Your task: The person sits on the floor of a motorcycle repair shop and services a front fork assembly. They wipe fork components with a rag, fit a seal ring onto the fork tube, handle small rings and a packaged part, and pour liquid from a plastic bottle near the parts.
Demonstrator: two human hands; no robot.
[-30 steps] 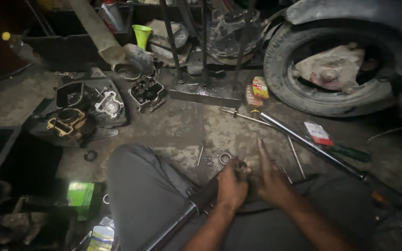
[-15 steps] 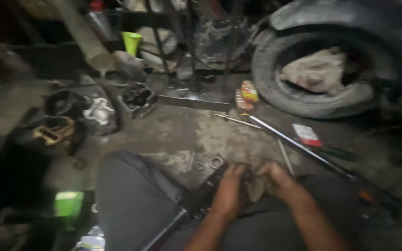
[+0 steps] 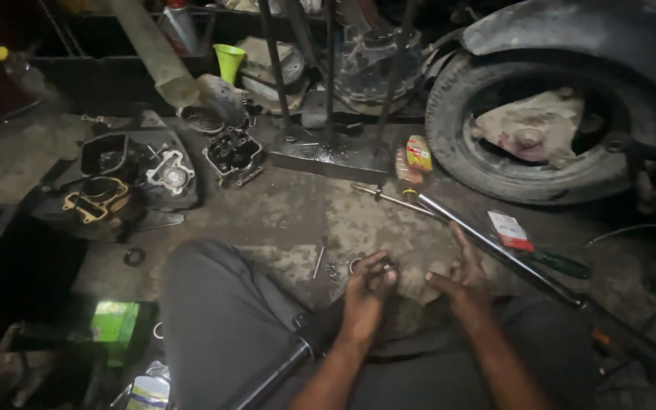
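I sit on a dirty concrete floor with my knees up. My left hand [image 3: 366,292] pinches a small dark metal part [image 3: 386,265] between its fingertips, just above my lap. Beside it, my right hand [image 3: 461,277] has its fingers spread and holds nothing; it hovers over the floor near a long metal rod [image 3: 495,247]. A dark tube [image 3: 267,376] lies across my left thigh. Small bolts and a ring [image 3: 332,266] lie on the floor just ahead of my hands.
A scooter rear wheel [image 3: 540,129] stands at the upper right. Engine parts, a cylinder head [image 3: 233,152] and casings [image 3: 108,197], lie at the left. A stand's metal legs [image 3: 328,91], a small bottle [image 3: 415,159], a green-handled screwdriver [image 3: 556,262] and a green box [image 3: 119,323] are around.
My hands have come apart: the right hand let go and opened to the right, while the left keeps the small part. The view shifted slightly.
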